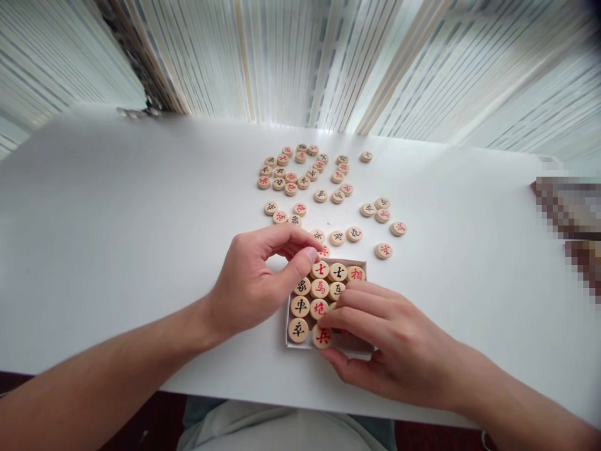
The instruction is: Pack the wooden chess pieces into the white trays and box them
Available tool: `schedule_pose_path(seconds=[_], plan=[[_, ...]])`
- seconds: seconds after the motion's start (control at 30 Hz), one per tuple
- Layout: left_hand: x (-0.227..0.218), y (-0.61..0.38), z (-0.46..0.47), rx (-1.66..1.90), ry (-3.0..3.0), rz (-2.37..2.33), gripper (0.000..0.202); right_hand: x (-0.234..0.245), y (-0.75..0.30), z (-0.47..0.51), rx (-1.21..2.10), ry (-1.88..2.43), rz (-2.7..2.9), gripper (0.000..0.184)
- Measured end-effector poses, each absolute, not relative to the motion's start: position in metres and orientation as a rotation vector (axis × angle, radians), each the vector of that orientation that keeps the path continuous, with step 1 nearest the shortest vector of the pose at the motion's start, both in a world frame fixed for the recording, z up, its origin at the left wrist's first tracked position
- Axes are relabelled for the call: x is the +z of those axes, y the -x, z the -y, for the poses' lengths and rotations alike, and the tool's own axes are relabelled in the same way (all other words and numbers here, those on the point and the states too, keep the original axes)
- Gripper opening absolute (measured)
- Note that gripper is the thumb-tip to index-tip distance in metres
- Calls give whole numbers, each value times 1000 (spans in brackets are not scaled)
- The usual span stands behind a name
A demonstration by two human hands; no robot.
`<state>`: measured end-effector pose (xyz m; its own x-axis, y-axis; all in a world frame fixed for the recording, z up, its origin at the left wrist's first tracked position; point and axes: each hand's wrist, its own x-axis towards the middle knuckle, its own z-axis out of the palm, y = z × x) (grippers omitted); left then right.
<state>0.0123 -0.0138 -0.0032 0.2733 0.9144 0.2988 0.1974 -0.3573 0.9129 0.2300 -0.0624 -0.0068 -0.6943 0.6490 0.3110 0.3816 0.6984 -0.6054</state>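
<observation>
A shallow box near the table's front edge holds rows of round wooden xiangqi pieces with red or black characters. My right hand reaches over the box's right side, its thumb and fingers closed on a red-marked xiangqi piece at the front row. Beside it sits a black-marked piece. Above the box's back left corner, my left hand is closed, thumb and fingertips together. Another red piece shows just beyond those fingertips; whether they grip anything is hidden. My right hand covers part of the box.
Many loose pieces lie on the white table beyond the box, with a cluster at the back and a few to the right. Striped curtains hang along the far edge. Blurred-out items rest at the right edge.
</observation>
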Motion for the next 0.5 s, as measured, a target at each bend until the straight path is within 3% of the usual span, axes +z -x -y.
schedule_pose_path(seconds=[0.5], plan=[[-2,-11,16,1086,-1755,-1080,10,-4,-232,61,703,799,2448,9]])
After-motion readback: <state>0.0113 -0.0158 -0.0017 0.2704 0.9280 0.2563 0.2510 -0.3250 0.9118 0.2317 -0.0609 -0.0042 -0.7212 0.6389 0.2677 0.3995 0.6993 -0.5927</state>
